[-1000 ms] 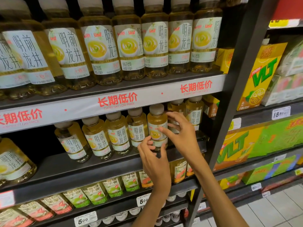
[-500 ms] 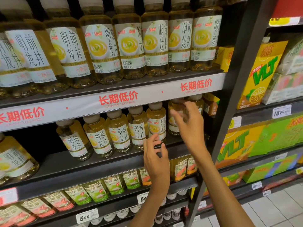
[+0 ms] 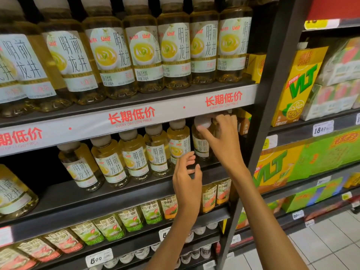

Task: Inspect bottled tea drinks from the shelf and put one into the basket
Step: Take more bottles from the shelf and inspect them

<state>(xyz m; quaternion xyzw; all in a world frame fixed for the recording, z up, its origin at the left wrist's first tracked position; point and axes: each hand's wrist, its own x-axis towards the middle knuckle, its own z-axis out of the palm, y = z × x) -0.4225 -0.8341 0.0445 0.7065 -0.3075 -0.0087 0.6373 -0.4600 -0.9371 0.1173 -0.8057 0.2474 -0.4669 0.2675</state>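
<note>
Yellow tea bottles with white labels and beige caps stand in a row on the middle shelf (image 3: pixel 116 193). My right hand (image 3: pixel 224 139) reaches under the upper shelf edge and grips the neck and cap of the rightmost tea bottle (image 3: pixel 200 147). My left hand (image 3: pixel 187 180) hovers in front of the shelf edge just below the neighbouring bottle (image 3: pixel 178 143), fingers loosely curled, holding nothing. No basket is in view.
Larger bottles of the same tea (image 3: pixel 173 55) fill the top shelf. Smaller green and orange labelled bottles (image 3: pixel 132 219) lie on the lower shelf. A dark upright post (image 3: pixel 272 94) divides off yellow and green VLT cartons (image 3: pixel 300 88) on the right. Tiled floor (image 3: pixel 321 240) at bottom right.
My right hand has moved right and up from the front bottle to the rightmost bottle's cap and closed on it. My left hand rose slightly along the shelf edge.
</note>
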